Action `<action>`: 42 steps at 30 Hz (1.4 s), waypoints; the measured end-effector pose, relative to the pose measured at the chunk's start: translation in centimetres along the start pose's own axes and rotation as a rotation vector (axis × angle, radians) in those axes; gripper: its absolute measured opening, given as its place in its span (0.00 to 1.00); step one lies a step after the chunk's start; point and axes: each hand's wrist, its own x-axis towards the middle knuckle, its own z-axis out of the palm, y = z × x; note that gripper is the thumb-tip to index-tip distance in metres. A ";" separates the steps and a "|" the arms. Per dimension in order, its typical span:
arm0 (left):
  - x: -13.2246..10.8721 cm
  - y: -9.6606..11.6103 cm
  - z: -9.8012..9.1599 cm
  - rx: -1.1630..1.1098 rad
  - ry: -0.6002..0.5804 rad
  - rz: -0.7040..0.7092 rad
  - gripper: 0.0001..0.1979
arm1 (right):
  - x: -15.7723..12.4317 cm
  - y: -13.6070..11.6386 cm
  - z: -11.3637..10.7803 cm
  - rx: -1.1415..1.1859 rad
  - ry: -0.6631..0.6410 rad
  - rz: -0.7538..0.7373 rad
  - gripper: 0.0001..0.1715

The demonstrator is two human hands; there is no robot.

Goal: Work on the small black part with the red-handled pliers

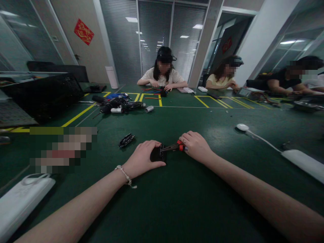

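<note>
Right of the right hand (196, 145), open desk (222, 145) leaves passage as far as a white cable (263, 139). Beyond the left hand (141, 157), leftward, a black part (127, 140) obstructs.

A person (165, 76) sits right of the white cylinder (111, 77), a red sign (84, 32) hanging behind and left of it.

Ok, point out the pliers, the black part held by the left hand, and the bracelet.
Pliers (173, 147): head view, on the metal nose.
Black part (157, 156): head view, on its dark face.
Bracelet (125, 173): head view, on its band across the wrist.
</note>
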 end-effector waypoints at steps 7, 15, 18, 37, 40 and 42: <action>0.0 -0.1 0.1 0.008 0.002 0.005 0.29 | 0.0 0.2 -0.3 -0.005 -0.009 -0.002 0.13; -0.1 -0.1 0.1 0.014 0.005 0.003 0.29 | 0.0 0.0 -0.2 -0.007 -0.017 0.004 0.14; -0.1 -0.2 0.1 0.010 0.002 0.004 0.30 | 0.0 0.1 -0.2 -0.005 -0.016 -0.008 0.15; 0.0 0.0 0.0 -0.010 0.000 -0.018 0.29 | -0.2 0.2 -0.1 -0.015 -0.019 -0.021 0.14; 0.0 0.0 -0.1 -0.015 -0.007 -0.024 0.29 | -0.2 0.3 -0.1 -0.011 -0.026 -0.016 0.14; 0.0 0.0 -0.1 -0.015 -0.008 -0.027 0.29 | -0.2 0.3 -0.1 -0.004 -0.026 -0.009 0.14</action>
